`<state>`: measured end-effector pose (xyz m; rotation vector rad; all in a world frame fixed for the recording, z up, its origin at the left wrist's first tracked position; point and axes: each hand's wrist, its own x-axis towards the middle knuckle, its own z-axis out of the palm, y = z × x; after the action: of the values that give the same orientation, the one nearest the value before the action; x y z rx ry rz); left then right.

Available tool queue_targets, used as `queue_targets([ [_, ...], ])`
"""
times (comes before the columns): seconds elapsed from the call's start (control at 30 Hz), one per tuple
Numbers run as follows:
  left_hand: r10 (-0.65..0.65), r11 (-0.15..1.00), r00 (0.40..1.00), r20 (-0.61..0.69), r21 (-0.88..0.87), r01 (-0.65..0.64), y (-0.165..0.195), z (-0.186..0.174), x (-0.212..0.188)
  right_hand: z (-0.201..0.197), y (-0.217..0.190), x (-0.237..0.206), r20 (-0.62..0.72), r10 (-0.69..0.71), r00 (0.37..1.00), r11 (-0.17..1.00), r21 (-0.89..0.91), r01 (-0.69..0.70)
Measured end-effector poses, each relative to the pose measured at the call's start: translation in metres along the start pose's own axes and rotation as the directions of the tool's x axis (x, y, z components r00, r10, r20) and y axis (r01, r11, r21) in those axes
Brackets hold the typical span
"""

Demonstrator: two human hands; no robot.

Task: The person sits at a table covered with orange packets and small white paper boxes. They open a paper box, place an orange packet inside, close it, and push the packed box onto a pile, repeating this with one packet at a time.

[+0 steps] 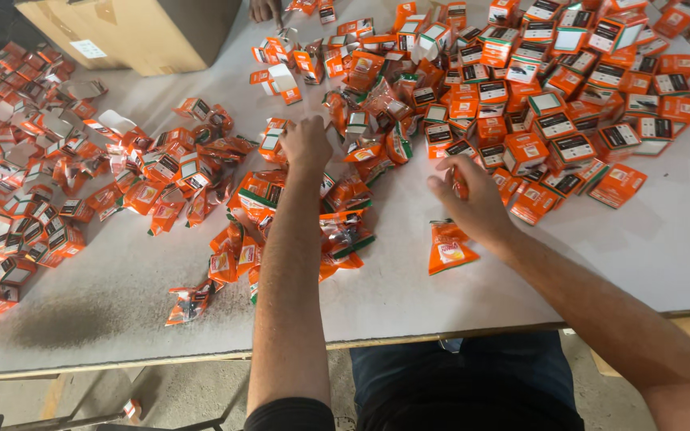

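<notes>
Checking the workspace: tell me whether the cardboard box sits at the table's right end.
No, the cardboard box stands at the far left of the table.

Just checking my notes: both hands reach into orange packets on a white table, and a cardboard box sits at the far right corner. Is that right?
Not quite: the cardboard box sits at the far left corner, as the head view shows. The left hand and right hand do reach into orange packets on the white table.
</notes>
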<state>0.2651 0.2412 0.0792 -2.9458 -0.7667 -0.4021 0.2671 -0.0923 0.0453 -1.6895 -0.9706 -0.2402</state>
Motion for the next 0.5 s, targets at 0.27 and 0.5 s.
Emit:
queue_targets([
  [0.27, -0.109, 0.993, 0.992, 0.06, -0.044, 0.111, 0.003, -0.023, -0.015, -0.001, -0.045, -0.061, 0.705, 0.042, 0.708, 0.967, -0.206, 0.148],
  [0.5, -0.016, 0.989, 0.999, -0.033, 0.149, 0.021, 0.013, -0.001, -0.013, 0.028, -0.015, -0.033, 0.457, 0.267, 0.848, 0.949, 0.028, -0.314],
])
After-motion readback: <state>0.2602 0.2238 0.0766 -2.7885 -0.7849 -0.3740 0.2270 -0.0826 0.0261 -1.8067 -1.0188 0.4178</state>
